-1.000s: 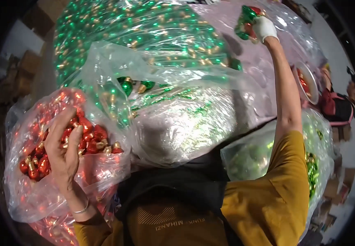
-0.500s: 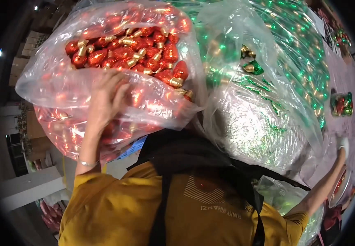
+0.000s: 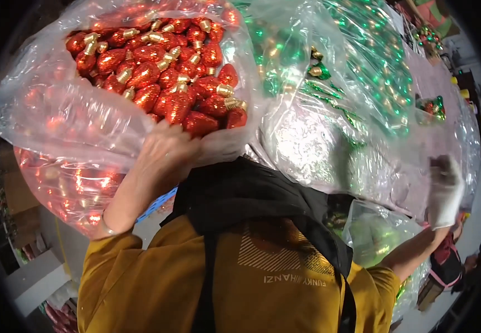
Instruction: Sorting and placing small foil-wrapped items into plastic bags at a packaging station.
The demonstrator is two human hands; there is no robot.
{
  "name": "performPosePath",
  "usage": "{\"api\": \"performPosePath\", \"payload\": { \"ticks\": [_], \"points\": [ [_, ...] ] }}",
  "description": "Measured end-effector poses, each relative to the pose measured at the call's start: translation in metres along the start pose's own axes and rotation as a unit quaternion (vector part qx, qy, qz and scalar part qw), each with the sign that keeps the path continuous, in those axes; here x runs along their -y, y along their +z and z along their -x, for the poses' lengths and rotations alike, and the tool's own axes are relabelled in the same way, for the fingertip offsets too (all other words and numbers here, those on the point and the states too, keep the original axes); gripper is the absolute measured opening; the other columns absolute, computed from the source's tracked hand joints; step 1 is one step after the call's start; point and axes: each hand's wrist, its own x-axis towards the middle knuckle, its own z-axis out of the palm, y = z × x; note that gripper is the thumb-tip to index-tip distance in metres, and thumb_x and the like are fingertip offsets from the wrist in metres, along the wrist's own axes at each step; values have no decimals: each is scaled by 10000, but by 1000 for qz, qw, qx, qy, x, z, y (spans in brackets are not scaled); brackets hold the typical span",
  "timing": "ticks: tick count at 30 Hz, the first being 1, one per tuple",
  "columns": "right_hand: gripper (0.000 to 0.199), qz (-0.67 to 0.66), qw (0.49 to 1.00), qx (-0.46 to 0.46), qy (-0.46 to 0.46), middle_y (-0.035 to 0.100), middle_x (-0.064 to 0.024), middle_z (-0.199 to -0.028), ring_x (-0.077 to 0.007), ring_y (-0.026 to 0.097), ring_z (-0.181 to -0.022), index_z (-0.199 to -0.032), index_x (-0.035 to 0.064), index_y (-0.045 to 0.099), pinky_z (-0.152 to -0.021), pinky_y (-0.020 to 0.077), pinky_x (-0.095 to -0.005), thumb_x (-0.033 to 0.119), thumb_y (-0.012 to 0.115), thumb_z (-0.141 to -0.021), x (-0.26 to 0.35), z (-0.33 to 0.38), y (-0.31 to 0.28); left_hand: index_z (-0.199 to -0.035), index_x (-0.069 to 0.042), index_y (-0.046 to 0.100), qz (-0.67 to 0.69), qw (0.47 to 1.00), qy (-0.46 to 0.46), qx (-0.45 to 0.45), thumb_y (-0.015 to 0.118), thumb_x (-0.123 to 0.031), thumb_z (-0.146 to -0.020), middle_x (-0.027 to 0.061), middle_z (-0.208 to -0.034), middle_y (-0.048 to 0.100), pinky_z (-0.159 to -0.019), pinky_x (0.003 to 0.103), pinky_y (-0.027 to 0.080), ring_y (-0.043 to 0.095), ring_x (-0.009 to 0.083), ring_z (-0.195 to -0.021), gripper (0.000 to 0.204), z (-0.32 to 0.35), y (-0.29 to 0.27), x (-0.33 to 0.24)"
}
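A large clear plastic bag at the left is full of glittery red bulb-shaped ornaments with gold screw caps. My bare left hand grips the near edge of its mouth, fingers curled over the plastic and close against the ornaments. Over at the far right is my right hand in a white glove, above the pinkish table covering. Motion smears its fingers, so I cannot make out whether it holds anything.
Beside the red bag lies a big clear bag of green and gold ornaments. A few green pieces rest on shiny plastic. A small red and green pack lies farther right. Another clear bag stands near my right arm.
My left hand has pulled the bag's edge down and toward me, uncovering more red ornaments. My right hand has moved left, and the whole view has shifted.
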Motion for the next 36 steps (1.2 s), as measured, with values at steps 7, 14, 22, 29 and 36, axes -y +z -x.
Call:
{"api": "performPosePath", "payload": {
  "ticks": [7,14,22,29,36],
  "points": [
    [134,168,938,266,-144,610,-173,-726,-357,603,-704,-789,26,599,-646,496,-429,155,637,-788,89,11,134,-808,-47,590,-68,986,-69,133,608,-124,-764,113,-775,615,-729,383,433,593,274,-796,91,36,-3,-5],
    [170,-93,965,167,-179,602,-137,-691,-267,611,-674,-852,37,628,-647,488,-382,202,591,-842,95,-41,139,-1004,-16,568,17,962,66,-265,655,-173,-794,149,-908,584,-746,379,443,561,299,-862,276,-55,-3,-62],
    [250,-111,959,252,69,596,-82,-654,-182,545,-610,-876,34,639,-613,462,-325,243,501,-885,-7,-108,152,-1053,59,602,447,882,-71,-134,536,-135,-872,265,-989,612,-821,445,467,584,415,-954,273,-222,96,-67],
    [279,-265,917,294,50,591,-6,-649,-76,526,-536,-872,50,647,-486,414,-250,302,544,-933,20,-71,149,-1203,39,526,150,971,-169,-73,545,-96,-783,302,-1178,524,-923,428,434,513,423,-1089,441,-319,187,-30],
    [189,-232,881,364,195,633,-71,-767,-178,593,-636,-897,14,599,-570,477,-337,189,528,-900,-74,-63,181,-1195,36,523,88,967,-142,-193,566,-128,-755,279,-1221,503,-937,434,424,496,388,-1131,472,-372,160,21]
  ]
}}
